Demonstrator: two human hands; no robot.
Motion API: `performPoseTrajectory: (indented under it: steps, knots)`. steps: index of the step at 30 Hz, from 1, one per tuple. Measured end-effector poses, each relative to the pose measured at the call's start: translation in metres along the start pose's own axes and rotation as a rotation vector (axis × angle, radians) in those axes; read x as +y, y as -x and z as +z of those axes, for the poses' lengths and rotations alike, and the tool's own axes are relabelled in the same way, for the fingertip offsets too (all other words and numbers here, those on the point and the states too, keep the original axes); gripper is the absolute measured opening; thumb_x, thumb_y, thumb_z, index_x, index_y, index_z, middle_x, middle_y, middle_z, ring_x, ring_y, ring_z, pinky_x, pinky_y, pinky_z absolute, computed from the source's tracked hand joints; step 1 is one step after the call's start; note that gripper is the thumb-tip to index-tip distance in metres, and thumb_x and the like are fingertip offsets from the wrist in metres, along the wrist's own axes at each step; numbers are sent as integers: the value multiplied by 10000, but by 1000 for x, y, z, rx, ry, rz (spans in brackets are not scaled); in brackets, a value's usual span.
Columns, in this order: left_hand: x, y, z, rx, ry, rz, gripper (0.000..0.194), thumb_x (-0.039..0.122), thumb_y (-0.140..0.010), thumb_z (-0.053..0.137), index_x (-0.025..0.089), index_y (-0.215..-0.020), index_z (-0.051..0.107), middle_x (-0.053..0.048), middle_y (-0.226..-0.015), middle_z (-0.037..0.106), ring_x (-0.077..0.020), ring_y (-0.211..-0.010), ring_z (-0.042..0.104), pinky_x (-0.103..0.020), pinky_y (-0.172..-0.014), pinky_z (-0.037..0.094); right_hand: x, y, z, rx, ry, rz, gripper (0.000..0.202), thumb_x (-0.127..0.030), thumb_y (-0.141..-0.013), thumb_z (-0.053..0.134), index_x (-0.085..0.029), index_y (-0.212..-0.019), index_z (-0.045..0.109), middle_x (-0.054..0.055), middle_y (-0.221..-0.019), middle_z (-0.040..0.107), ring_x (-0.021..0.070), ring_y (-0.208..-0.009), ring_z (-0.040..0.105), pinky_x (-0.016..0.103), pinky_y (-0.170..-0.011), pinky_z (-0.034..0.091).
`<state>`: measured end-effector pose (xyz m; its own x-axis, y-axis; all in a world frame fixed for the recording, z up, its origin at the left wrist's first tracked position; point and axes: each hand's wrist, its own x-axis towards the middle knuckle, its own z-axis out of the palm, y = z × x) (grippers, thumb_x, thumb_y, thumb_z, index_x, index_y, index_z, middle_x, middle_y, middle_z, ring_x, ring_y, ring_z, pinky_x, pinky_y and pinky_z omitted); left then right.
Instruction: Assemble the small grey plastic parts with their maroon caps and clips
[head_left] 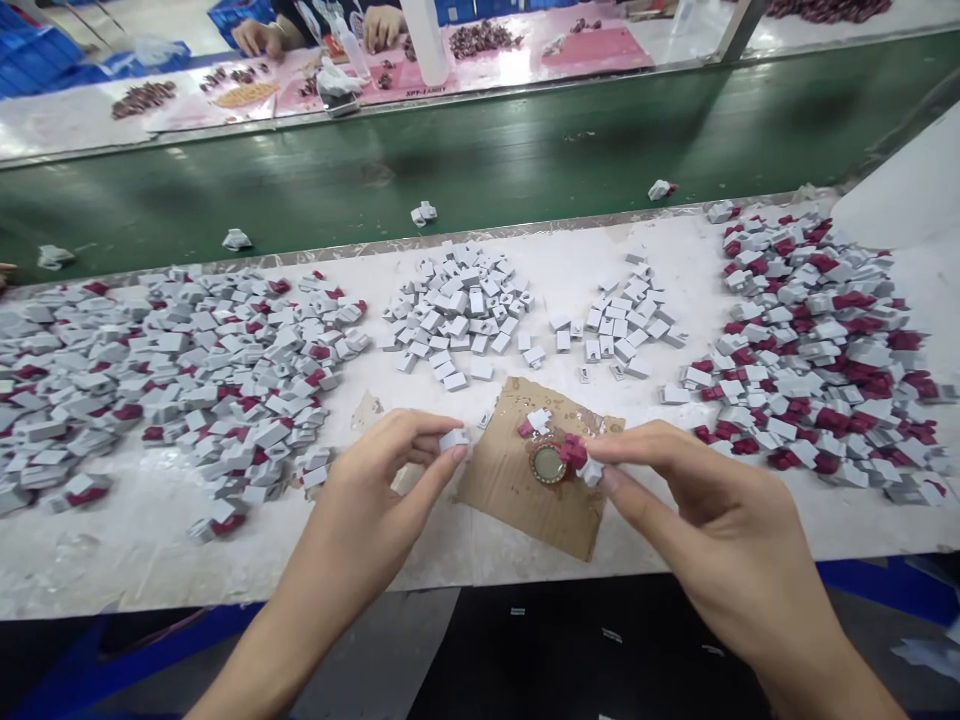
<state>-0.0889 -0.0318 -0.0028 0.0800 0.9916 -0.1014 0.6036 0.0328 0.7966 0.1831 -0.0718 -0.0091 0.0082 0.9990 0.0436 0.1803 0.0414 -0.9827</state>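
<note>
Pinched between the thumb and fingers of my left hand [401,475] is a small grey block [454,439], left of the cardboard piece [510,475]. My right hand [690,510] grips a maroon-and-grey part [576,455] by its grey end, its maroon end beside the rim of a small round dish [547,463]. Whether the part touches the dish I cannot tell. The dish sits on the cardboard and holds something greyish. Another maroon-and-grey piece [535,423] lies on the cardboard just behind the dish.
Plain grey blocks form two piles [457,305] [626,320] behind the cardboard. Mixed maroon-and-grey parts are heaped at left [172,370] and right [825,350]. A green conveyor belt [510,165] carries a few parts; beyond it a person's hands [382,28] rest over a pink-topped table.
</note>
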Motion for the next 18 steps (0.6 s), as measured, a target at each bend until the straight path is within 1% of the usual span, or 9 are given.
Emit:
performPoseTrajectory:
  steps: [2,4,7,9,11,15,18]
  knots:
    - [12,-5,8,-51,258,-40,234,452,-955,902,289,-1101,819,-77,-1065,854,-317,-986,825,-443,-883,706,3,-6,-4,-25,-179,71,172,-282,-1060,842,-405,-1151,923,-4,-1139,917,225,-1076,885,305,-914,748]
    - [27,-11,21,-171,504,-59,265,434,-937,944,271,-1112,829,-79,-1077,872,-304,-993,845,-425,-900,726,5,-13,-6,-29,-336,101,146,-308,-1046,868,-410,-1129,931,-11,-1120,926,216,-1044,897,292,-897,753]
    - [44,-18,40,-331,725,-66,261,409,-964,936,238,-1138,845,-89,-1088,880,-281,-959,853,-411,-899,730,7,-19,-8,7,-433,136,95,-303,-1006,907,-353,-1078,944,13,-1082,929,213,-1025,896,272,-901,746]
    - [49,-21,49,-374,785,-81,250,383,-988,918,220,-1162,843,-93,-1078,881,-270,-958,851,-389,-886,720,7,-21,-10,27,-444,155,81,-296,-993,915,-322,-1063,947,26,-1066,928,202,-1014,892,248,-904,734]
    - [51,-22,53,-391,816,-89,244,356,-1003,906,204,-1180,835,-93,-1048,880,-263,-963,847,-363,-869,705,7,-20,-11,38,-443,158,81,-295,-991,914,-317,-1061,947,28,-1056,928,195,-993,890,240,-897,730]
    - [51,-24,55,-401,821,-84,217,334,-1010,899,209,-1175,836,-80,-1013,868,-266,-984,846,-362,-888,698,10,-18,-15,46,-406,164,93,-313,-993,917,-324,-1081,945,37,-1064,927,234,-991,898,319,-898,753]
    - [52,-26,54,-405,799,-77,207,344,-979,928,227,-1127,843,-82,-1072,875,-273,-1005,847,-371,-907,704,9,-18,-16,23,-341,134,113,-325,-1005,911,-341,-1113,942,37,-1089,922,250,-1011,898,348,-899,761]
